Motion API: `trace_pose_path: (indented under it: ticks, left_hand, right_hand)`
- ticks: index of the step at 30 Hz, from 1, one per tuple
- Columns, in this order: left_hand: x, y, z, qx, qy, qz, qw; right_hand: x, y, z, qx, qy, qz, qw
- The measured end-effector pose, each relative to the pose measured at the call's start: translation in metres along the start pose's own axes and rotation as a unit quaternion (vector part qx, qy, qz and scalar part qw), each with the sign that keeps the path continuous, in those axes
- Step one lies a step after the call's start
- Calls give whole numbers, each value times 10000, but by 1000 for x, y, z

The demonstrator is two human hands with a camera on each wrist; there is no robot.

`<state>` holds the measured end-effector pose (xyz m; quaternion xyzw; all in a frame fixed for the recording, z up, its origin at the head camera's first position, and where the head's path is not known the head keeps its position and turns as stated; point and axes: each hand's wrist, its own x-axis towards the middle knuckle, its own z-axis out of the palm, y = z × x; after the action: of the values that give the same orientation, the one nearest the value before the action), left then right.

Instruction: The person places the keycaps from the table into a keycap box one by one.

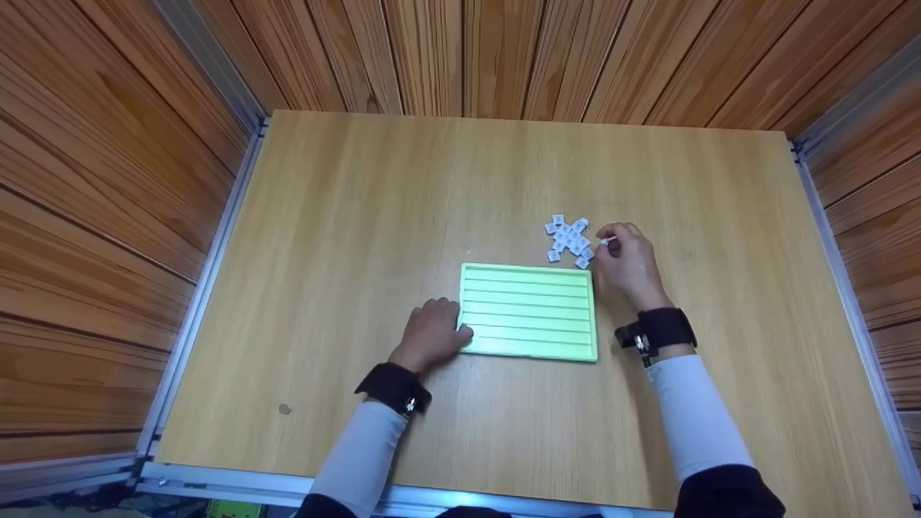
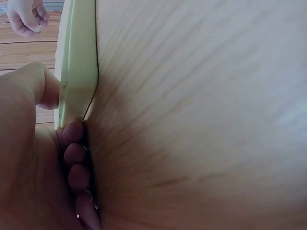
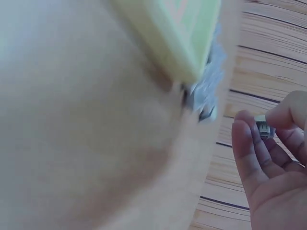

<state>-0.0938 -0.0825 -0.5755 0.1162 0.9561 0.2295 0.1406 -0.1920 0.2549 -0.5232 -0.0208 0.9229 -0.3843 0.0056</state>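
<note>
A light green ridged tray (image 1: 529,308) lies flat on the table. At its left side my left hand (image 1: 430,331) holds the edge, thumb over the rim and the other fingers curled against the side wall. My right hand (image 1: 632,267) is raised just beyond the tray's far right corner. Between its thumb and fingertips it pinches a small white tile (image 3: 263,128), whose dark marking is too small to read. Left of that hand, a loose cluster of small white tiles (image 1: 570,239) with faint marks lies behind the tray.
The wooden table (image 1: 360,216) has metal rails (image 1: 216,273) along its sides and front. Wood-plank panels (image 1: 496,57) stand behind it and at both sides. A small dark spot (image 1: 285,409) marks the tabletop at the front left.
</note>
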Motion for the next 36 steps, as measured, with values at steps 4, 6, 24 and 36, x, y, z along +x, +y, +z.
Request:
trace_pose_path:
  ticks: [4, 6, 24, 36]
  left_hand:
    - [0, 0, 1, 29, -5, 27, 10000]
    - [1, 0, 0, 61, -9, 16, 10000]
    - [0, -1, 2, 101, -12, -32, 9999]
    - [1, 0, 2, 64, -81, -130, 9999]
  right_hand:
    - [-13, 2, 2, 810, 59, -129, 9966]
    - [-20, 4, 3, 1208, 66, -151, 9925]
    - [-48, -13, 39, 663, -128, -767, 9948]
    - [-41, -44, 74, 239, -424, -1643, 9852]
